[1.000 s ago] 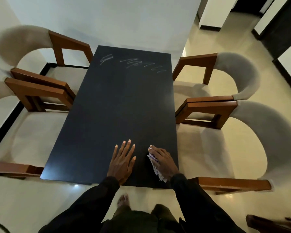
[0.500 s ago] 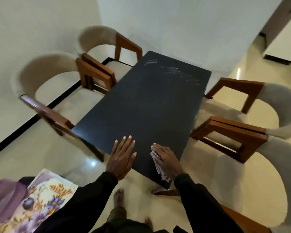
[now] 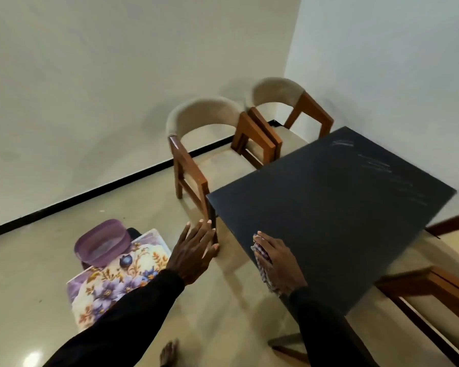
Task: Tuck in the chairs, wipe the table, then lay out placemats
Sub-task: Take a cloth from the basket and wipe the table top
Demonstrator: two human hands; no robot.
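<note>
The black table (image 3: 337,205) fills the right side, with pale streaks near its far end. My right hand (image 3: 278,263) lies on the table's near edge, holding a checked cloth (image 3: 263,263) under its fingers. My left hand (image 3: 194,247) hovers off the table's near-left corner with fingers spread, holding nothing. Floral placemats (image 3: 117,279) lie stacked low on the left. Two beige chairs with wooden frames, the nearer (image 3: 204,144) and the farther (image 3: 284,112), stand tucked at the table's left side.
A purple plastic basin (image 3: 101,247) sits behind the placemats. Wooden frames of another chair (image 3: 432,295) show at the lower right. A white wall with a black skirting runs along the left. My bare foot (image 3: 168,353) is on the tiled floor.
My view has swung to the left, bringing the placemats and basin into sight. My left hand has come off the table top and now hangs past its corner. The right hand stays on the cloth.
</note>
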